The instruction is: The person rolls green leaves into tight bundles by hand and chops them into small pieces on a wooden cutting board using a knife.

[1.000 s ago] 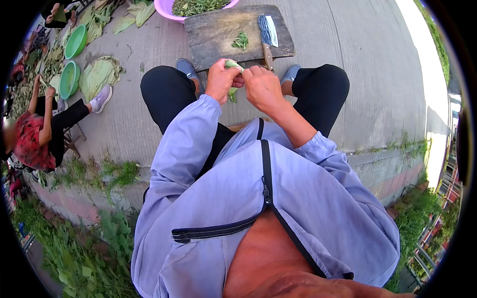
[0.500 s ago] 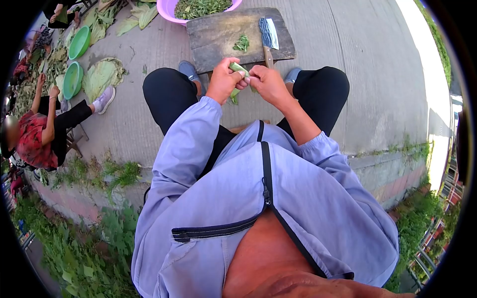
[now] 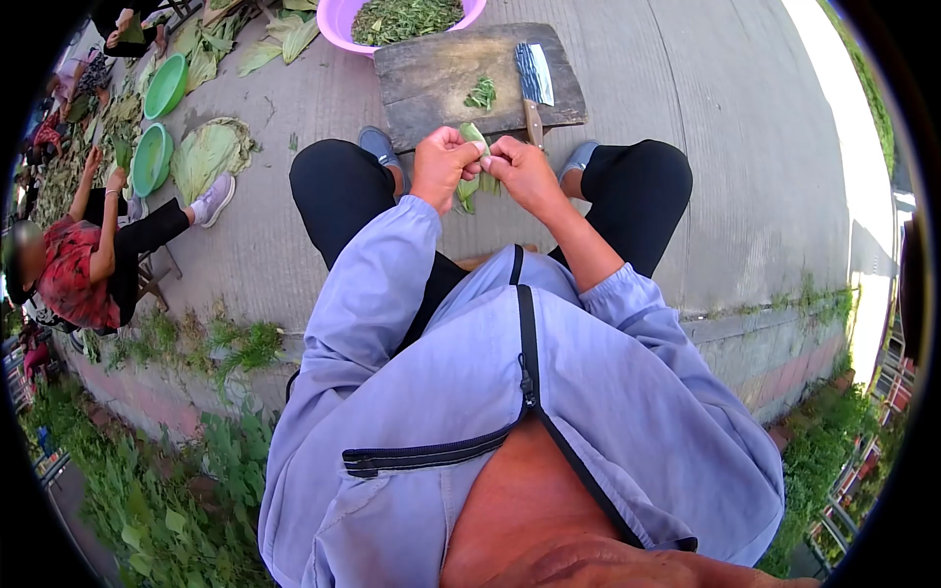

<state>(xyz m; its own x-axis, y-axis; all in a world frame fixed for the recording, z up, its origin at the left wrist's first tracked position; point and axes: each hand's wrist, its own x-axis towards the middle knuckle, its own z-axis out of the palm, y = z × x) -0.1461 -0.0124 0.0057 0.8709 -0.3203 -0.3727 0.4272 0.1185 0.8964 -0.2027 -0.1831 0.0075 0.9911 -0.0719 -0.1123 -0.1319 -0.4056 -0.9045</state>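
Observation:
Between my knees, a folded green leaf is pinched in my left hand, with its lower end hanging below the fingers. My right hand closes its thumb and fingertips on the same leaf, right beside the left one. Just beyond both hands stands a worn wooden chopping board. A small heap of shredded green leaf lies on it. To the right of the heap rests a cleaver, its wooden handle pointing toward me over the board's near edge.
A purple basin of shredded leaves stands behind the board. Two green basins and large loose leaves lie on the left. A person in a red patterned shirt sits there. Weeds grow along the kerb.
My hands stay on the leaf, with the right fingertips shifted slightly along it. The whole view has dropped a little as my head moved. The board and cleaver lie as before.

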